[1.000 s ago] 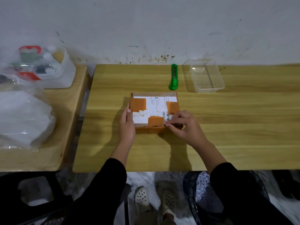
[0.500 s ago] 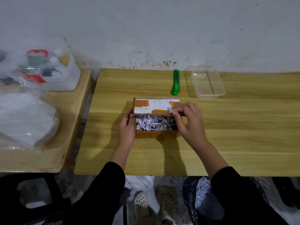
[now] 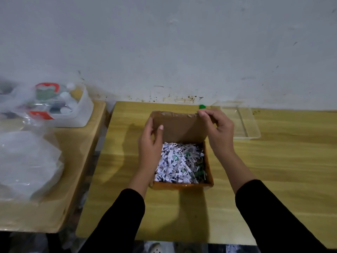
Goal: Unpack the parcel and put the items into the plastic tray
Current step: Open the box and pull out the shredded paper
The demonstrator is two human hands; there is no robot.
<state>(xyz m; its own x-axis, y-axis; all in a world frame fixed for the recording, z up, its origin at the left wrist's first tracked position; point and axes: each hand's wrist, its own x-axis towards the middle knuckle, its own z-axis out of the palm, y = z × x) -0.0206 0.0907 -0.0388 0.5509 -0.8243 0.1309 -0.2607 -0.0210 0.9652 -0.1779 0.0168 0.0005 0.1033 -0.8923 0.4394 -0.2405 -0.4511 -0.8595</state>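
Note:
A small cardboard parcel (image 3: 182, 185) stands open on the wooden table (image 3: 273, 170), its lid (image 3: 180, 127) raised upright at the far side. White shredded paper (image 3: 179, 162) fills the box, with bits of green showing among it. My left hand (image 3: 150, 148) grips the lid's left edge. My right hand (image 3: 218, 132) pinches the lid's top right corner. The clear plastic tray (image 3: 252, 126) lies behind and to the right of the parcel, partly hidden by my right hand.
A green utility knife (image 3: 202, 106) peeks out behind the lid. A second table (image 3: 54, 207) on the left holds a white tub of small items (image 3: 54, 105) and a bulky clear plastic bag (image 3: 25, 161). A white wall runs behind.
The lid has swung from flat and closed to upright, exposing the shredded paper. Both hands rose with it, and the camera moved closer to the box.

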